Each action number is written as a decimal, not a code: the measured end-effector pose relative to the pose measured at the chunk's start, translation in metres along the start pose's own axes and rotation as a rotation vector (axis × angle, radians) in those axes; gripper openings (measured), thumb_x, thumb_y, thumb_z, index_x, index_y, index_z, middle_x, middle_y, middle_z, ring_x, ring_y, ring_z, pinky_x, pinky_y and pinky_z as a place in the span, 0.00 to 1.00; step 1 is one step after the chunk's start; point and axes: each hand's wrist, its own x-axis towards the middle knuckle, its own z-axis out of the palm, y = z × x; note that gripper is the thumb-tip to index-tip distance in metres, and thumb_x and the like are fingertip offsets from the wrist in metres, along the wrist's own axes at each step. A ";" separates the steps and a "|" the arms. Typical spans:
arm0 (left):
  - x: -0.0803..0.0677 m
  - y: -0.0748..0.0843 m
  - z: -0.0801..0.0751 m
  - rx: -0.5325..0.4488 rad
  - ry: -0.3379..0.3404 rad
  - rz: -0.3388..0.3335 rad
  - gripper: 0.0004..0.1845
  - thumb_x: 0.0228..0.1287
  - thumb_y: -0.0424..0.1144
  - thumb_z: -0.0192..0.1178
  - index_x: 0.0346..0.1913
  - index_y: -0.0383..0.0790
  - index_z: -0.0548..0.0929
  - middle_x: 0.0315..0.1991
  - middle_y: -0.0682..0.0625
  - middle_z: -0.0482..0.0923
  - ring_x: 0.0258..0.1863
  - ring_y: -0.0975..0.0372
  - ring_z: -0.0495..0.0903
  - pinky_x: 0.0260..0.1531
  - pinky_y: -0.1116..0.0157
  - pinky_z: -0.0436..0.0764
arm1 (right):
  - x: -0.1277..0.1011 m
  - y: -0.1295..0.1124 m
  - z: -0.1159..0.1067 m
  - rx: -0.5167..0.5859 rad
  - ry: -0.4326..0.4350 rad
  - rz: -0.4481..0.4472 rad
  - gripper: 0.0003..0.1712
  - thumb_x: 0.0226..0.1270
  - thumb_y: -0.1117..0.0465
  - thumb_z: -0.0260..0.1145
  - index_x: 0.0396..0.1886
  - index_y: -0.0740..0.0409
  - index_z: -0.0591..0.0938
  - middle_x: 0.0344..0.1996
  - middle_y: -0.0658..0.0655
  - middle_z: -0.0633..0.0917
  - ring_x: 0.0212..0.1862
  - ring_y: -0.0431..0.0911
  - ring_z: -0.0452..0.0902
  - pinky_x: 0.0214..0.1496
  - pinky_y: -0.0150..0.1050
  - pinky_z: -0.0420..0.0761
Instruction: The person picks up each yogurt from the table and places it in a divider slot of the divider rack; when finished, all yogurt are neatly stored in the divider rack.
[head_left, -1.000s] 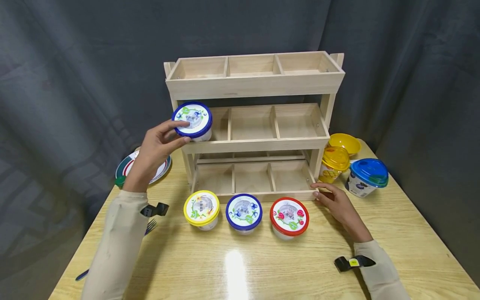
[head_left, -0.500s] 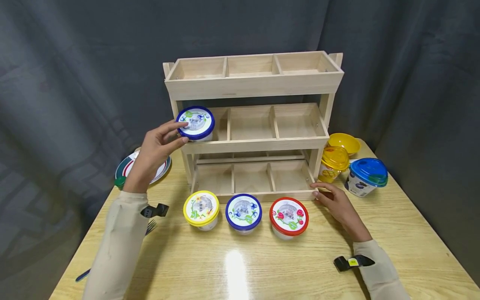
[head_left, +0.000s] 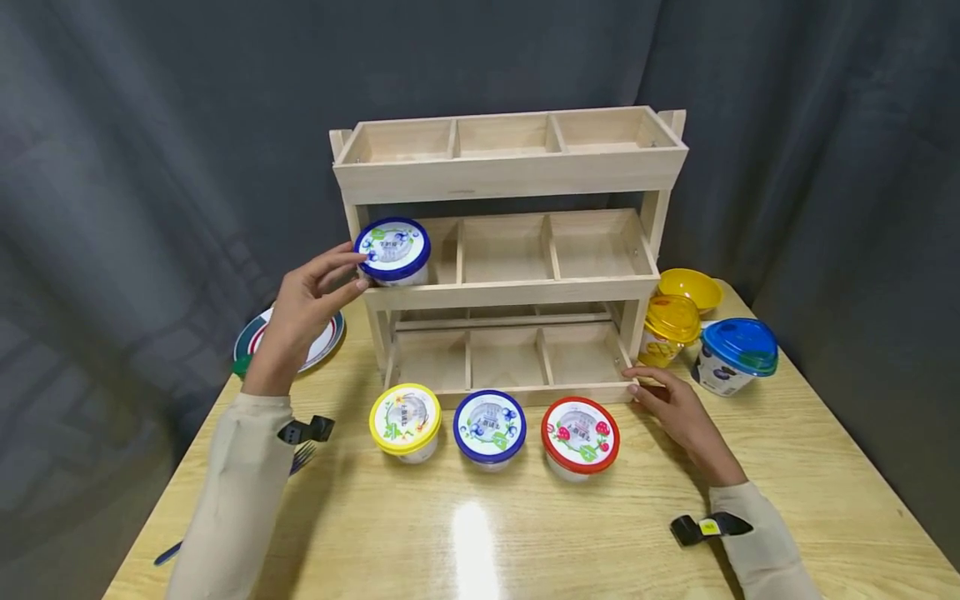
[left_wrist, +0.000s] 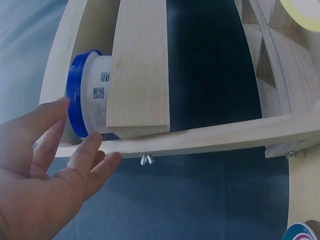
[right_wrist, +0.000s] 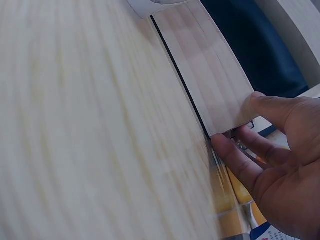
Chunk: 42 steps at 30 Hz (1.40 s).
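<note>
A blue-lidded pudding cup (head_left: pixel 393 250) sits in the left compartment of the middle tier of a wooden three-tier rack (head_left: pixel 510 177). My left hand (head_left: pixel 303 300) is at the cup's left side, fingers spread and fingertips right at the lid's edge. In the left wrist view, the cup's white side (left_wrist: pixel 97 92) shows behind the tier's front board, and the thumb and fingers of the left hand (left_wrist: pixel 60 160) are parted. My right hand (head_left: pixel 671 408) holds the front right corner of the bottom tier. In the right wrist view, the thumb and fingers of that hand (right_wrist: pixel 280 160) grip the board's end (right_wrist: pixel 210 75).
Yellow (head_left: pixel 406 421), blue (head_left: pixel 490 427) and red-lidded (head_left: pixel 580 436) cups line up before the rack. To its right are a yellow bowl (head_left: pixel 692 290), a yellow-lidded tub (head_left: pixel 667 329) and a blue-lidded tub (head_left: pixel 735 354). A plate (head_left: pixel 326 343) and fork (head_left: pixel 302 457) lie at left.
The blue-lidded cup has moved slightly right and down into the middle tier's left compartment. My left hand has drawn back a little to the left of it. The right hand keeps its place.
</note>
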 end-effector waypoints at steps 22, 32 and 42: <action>-0.043 -0.020 -0.025 -0.045 0.167 0.102 0.19 0.80 0.34 0.65 0.68 0.36 0.85 0.81 0.46 0.68 0.81 0.51 0.66 0.82 0.50 0.57 | -0.001 0.001 0.000 -0.054 -0.009 0.015 0.24 0.88 0.61 0.61 0.75 0.64 0.76 0.78 0.72 0.69 0.71 0.70 0.73 0.65 0.43 0.83; -0.053 -0.038 -0.025 -0.009 0.135 0.050 0.19 0.81 0.34 0.65 0.69 0.36 0.84 0.81 0.46 0.67 0.80 0.49 0.66 0.78 0.55 0.66 | -0.001 0.000 -0.001 -0.025 -0.016 0.017 0.24 0.87 0.62 0.61 0.75 0.65 0.76 0.79 0.73 0.67 0.73 0.70 0.71 0.56 0.25 0.78; -0.072 -0.059 -0.021 -0.009 0.053 0.029 0.18 0.82 0.33 0.63 0.67 0.29 0.84 0.79 0.48 0.70 0.81 0.55 0.62 0.71 0.69 0.70 | 0.000 0.000 -0.001 -0.034 -0.012 0.017 0.24 0.88 0.61 0.61 0.76 0.64 0.76 0.80 0.72 0.67 0.76 0.70 0.67 0.74 0.66 0.72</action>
